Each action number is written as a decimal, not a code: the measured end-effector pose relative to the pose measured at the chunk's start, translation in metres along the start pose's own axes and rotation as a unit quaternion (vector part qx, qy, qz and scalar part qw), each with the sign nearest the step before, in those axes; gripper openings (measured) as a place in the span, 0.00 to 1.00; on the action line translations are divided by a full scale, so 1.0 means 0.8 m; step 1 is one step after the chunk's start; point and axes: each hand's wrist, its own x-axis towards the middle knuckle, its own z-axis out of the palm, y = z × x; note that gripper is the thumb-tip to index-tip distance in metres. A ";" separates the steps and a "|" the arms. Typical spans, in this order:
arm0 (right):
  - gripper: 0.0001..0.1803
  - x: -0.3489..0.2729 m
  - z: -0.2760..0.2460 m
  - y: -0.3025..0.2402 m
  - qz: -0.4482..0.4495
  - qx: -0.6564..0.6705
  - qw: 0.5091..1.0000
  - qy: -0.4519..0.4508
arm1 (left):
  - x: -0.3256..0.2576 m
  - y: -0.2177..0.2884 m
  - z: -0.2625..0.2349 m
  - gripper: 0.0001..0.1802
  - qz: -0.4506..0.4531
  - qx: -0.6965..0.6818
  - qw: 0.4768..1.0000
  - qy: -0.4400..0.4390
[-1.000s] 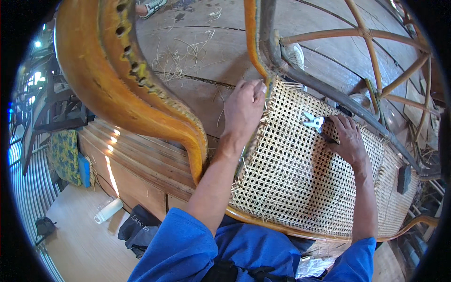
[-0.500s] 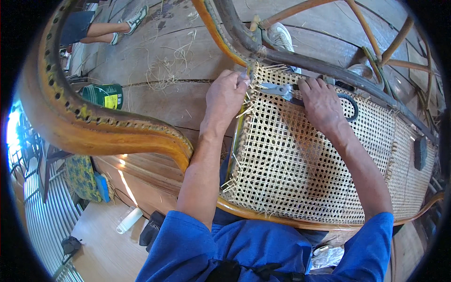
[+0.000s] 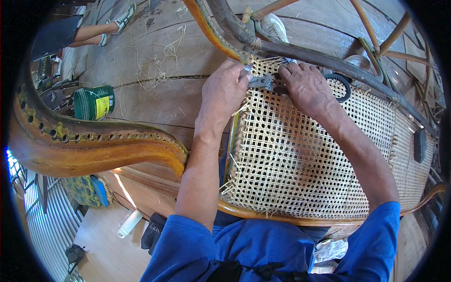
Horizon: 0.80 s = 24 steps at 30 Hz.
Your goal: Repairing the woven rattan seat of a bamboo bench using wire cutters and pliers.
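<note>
cane webbing: pale straw, open lattice weave with small holes
frame rail: dark grey-brown, just past both grips
curved wooden arm: orange-brown, glossy, row of dark holes, left of left grip
snips: silver metal, black handle loop, between grips
can: green with yellow label
sleeves: blue
floor: grey-brown boards, scattered pale strands

We see a green can on the wooden floor, loose cane strands beyond it, and a white sneaker behind the frame.
</note>
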 end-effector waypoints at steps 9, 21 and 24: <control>0.16 0.006 -0.013 0.007 -0.036 -0.006 0.999 -0.030 | 0.008 -0.006 0.004 0.12 -0.072 -0.066 0.994 -0.043; 0.16 0.013 -0.021 0.009 -0.026 0.008 0.997 -0.069 | 0.010 -0.012 0.010 0.13 -0.083 -0.071 0.993 -0.038; 0.24 0.013 -0.022 0.009 -0.007 0.026 0.993 -0.116 | 0.009 -0.013 0.011 0.13 -0.082 -0.069 0.994 -0.031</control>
